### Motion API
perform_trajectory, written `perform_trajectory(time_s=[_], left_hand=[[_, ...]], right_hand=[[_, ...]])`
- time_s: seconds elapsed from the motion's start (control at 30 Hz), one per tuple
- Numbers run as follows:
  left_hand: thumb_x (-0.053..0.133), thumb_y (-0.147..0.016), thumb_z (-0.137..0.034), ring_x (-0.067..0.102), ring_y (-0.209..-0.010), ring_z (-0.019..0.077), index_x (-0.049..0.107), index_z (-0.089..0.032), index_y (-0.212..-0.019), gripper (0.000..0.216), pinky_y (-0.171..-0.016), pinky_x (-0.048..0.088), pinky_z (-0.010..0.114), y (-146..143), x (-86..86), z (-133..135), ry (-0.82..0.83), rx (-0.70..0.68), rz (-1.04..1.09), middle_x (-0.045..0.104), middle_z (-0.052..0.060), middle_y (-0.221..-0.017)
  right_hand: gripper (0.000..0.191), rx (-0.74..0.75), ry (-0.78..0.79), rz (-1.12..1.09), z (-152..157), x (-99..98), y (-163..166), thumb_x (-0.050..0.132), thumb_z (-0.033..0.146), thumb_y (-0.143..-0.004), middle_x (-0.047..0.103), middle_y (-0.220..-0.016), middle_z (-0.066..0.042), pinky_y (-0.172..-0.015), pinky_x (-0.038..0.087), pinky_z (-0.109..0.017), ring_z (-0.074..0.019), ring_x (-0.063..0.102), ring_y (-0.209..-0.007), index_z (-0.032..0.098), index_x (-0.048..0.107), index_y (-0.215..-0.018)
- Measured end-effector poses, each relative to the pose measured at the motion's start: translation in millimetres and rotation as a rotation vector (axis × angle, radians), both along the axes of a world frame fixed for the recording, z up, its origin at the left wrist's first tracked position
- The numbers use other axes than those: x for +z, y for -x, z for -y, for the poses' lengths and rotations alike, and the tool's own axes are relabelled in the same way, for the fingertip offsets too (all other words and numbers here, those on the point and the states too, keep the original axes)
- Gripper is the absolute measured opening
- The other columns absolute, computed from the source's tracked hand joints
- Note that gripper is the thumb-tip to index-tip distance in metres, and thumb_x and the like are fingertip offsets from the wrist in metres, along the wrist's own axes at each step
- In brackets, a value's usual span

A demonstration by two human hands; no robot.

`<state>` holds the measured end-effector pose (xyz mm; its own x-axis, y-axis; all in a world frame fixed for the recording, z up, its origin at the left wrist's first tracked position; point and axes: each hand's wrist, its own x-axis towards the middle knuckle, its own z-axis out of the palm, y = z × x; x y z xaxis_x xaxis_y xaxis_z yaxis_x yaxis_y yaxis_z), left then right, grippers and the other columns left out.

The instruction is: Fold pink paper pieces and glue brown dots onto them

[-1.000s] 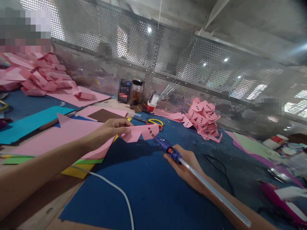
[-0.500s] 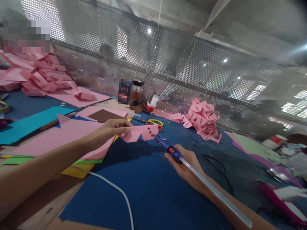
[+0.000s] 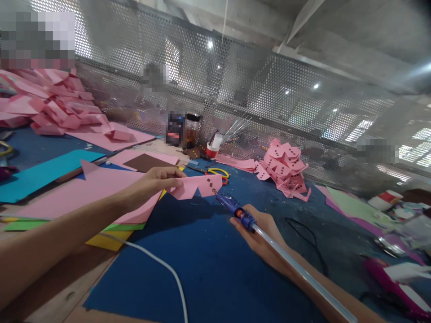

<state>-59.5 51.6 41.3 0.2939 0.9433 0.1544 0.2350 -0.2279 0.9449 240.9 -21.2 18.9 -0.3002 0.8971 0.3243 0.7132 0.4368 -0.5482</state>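
My left hand (image 3: 166,179) pinches one end of a pink paper piece (image 3: 191,186) with notches cut in its lower edge. Small dark squares dot the free right end of that piece. Wrapped around a blue glue gun (image 3: 232,207) is my right hand (image 3: 262,226); a long clear glue stick (image 3: 296,264) runs out of the gun's back. The nozzle is at the paper's lower right corner, by the dark squares; whether it touches cannot be made out. Behind the paper lie scissors (image 3: 219,172) with yellow and red handles.
A heap of dotted pink pieces (image 3: 284,166) stands at the back right, and pink folded strips (image 3: 54,103) pile up at the back left. Pink sheets (image 3: 97,193) lie under my left forearm. A white cable (image 3: 161,262) crosses the front. A paper cup (image 3: 213,150) stands near the mesh panel (image 3: 191,58).
The glue gun has shifted very slightly left along the paper's lower edge. My left hand and the pink piece stay in place.
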Motion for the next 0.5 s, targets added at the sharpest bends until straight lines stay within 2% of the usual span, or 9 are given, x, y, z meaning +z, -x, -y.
perform_trajectory(time_s=[0.5], left_hand=[[0.062, -0.079, -0.034, 0.054, -0.066, 0.0148, 0.069, -0.017, -0.085, 0.019, -0.062, 0.038, 0.025, 0.7, 1.2, 0.4, -0.002, -0.005, -0.027, 0.066, 0.001, -0.073]], right_hand=[[0.023, 0.014, -0.006, 0.014, -1.4, -0.7, 2.2, 0.058, 0.042, -0.09, 0.057, -0.066, 0.001, -0.05, 0.034, -0.02, -0.0117, 0.05, -0.055, 0.02, 0.058, -0.086]])
